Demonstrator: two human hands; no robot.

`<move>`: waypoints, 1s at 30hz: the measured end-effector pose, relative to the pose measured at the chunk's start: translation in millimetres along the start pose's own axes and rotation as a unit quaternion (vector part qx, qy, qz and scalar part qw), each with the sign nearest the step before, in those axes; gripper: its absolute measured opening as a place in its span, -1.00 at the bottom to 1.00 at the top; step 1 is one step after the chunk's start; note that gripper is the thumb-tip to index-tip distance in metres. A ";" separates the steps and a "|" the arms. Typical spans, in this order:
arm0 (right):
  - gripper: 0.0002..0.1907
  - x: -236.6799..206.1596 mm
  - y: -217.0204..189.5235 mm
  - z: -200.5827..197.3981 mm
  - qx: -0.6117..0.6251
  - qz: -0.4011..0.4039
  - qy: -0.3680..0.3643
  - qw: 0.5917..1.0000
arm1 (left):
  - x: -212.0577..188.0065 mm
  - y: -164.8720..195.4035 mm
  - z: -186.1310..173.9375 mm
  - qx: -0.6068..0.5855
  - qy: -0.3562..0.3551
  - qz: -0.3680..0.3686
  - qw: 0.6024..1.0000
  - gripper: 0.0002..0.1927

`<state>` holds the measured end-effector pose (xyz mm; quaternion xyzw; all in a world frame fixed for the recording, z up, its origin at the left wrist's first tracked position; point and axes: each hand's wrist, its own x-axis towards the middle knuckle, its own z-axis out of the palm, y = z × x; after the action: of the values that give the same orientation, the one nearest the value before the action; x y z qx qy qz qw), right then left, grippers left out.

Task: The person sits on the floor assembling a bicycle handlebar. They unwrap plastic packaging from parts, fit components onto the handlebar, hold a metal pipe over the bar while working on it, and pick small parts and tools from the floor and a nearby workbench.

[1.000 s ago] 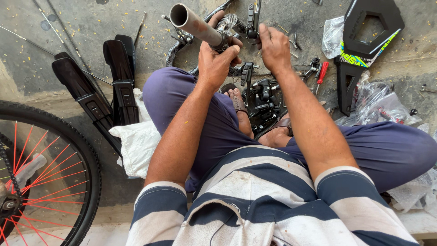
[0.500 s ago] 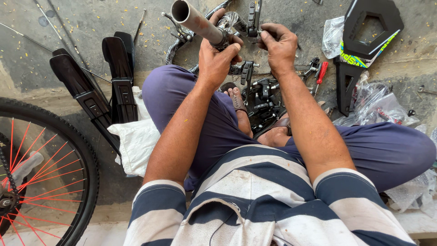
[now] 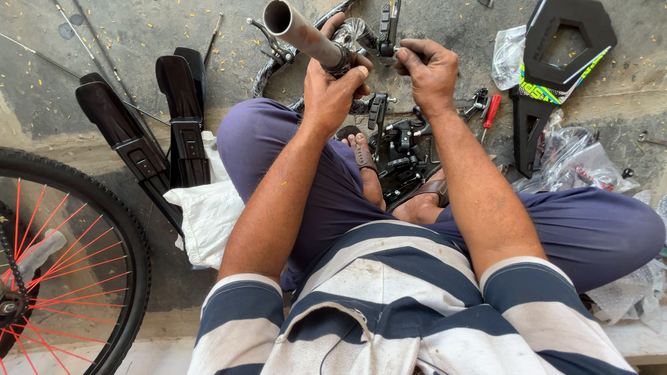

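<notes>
While gripped low, metal tube above left hand.

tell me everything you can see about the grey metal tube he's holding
The grey metal tube is a hollow, round pipe with a dull, scuffed surface, its open end tilted up toward the camera. It slants down to the right into a dark clamp-like fitting, where the left hand grips it. The right hand works at a small part just beside it. It is held above the concrete floor.

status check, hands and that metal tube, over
Left hand gripping metal tube near its clamp. Right hand on a small tool at the fitting. Loose black parts lie underneath.
</notes>
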<state>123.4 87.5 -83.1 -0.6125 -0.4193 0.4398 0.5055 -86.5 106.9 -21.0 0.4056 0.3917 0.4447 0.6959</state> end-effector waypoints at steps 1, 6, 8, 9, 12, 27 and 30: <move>-0.88 0.5 -1.8 0.5 -0.011 0.003 -0.001 1.000 | 0.1 -0.2 -0.1 -0.002 0.000 0.001 1.000 -0.17; -0.79 5.6 -5.4 5.4 -0.165 -0.063 0.003 0.984 | 0.7 -2.0 -1.6 -0.011 0.001 0.000 1.000 -0.17; -0.73 8.8 -4.7 6.6 -0.219 -0.114 -0.003 0.969 | 1.0 -2.8 -2.2 -0.006 0.004 0.002 1.000 -0.16; -0.70 10.5 -4.0 6.8 -0.244 -0.143 -0.007 0.959 | 0.9 -3.3 -2.4 -0.005 0.005 0.002 1.000 -0.16; -0.65 13.0 -3.5 5.4 -0.304 -0.205 -0.006 0.930 | 1.4 -3.7 -3.0 -0.006 0.008 -0.001 1.000 -0.15; -0.88 14.1 -3.4 -10.7 -0.100 -0.037 -0.068 0.992 | 1.5 -2.1 -2.3 0.017 0.001 -0.001 1.000 -0.16; -0.87 12.1 2.7 -10.7 -0.069 -0.035 -0.056 0.995 | 1.5 -2.5 -2.5 0.008 0.002 0.000 1.000 -0.17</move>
<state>137.1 96.0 -86.0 -0.6053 -0.4975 0.4256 0.4528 -87.5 108.2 -24.5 0.4100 0.3968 0.4427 0.6917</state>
